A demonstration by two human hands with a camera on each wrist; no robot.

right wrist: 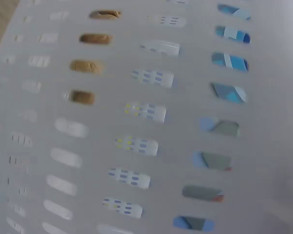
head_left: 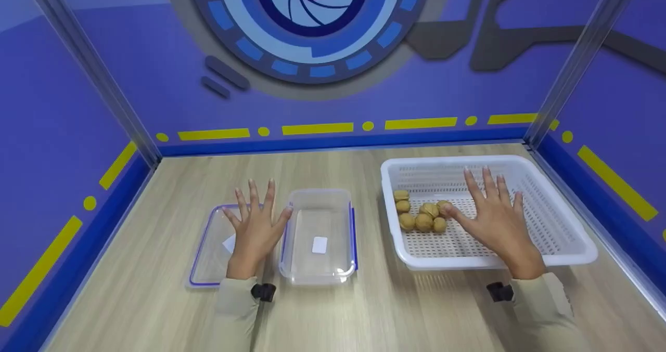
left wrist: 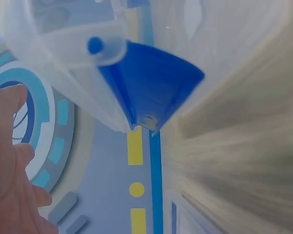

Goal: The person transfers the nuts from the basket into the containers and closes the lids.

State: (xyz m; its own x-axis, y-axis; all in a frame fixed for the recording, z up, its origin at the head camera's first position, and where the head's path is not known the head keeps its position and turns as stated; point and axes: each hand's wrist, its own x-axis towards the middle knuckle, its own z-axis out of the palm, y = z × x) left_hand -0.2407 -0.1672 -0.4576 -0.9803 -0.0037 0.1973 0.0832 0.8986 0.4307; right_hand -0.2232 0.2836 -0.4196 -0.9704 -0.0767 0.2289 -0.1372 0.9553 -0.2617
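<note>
My left hand (head_left: 255, 235), fingers spread and straight, is over the right part of a clear lid (head_left: 205, 263) with a blue seal, holding nothing. Just right of it stands a clear plastic food container (head_left: 304, 248) with a small white label inside. In the left wrist view a blue clip (left wrist: 154, 80) hangs on the container's side. My right hand (head_left: 497, 222), also spread wide and holding nothing, overlaps the white plastic basket (head_left: 442, 262). Several walnuts (head_left: 424, 222) lie in its left part, left of my thumb. Perforated basket wall (right wrist: 161, 107) fills the right wrist view.
Everything stands on a light wooden table (head_left: 369, 310). Purple-blue panels (head_left: 312, 113) with yellow dashes enclose it at the back and both sides. The basket's right end reaches close to the right panel (head_left: 619, 133). Black wrist straps (head_left: 264, 292) sit over the beige sleeves.
</note>
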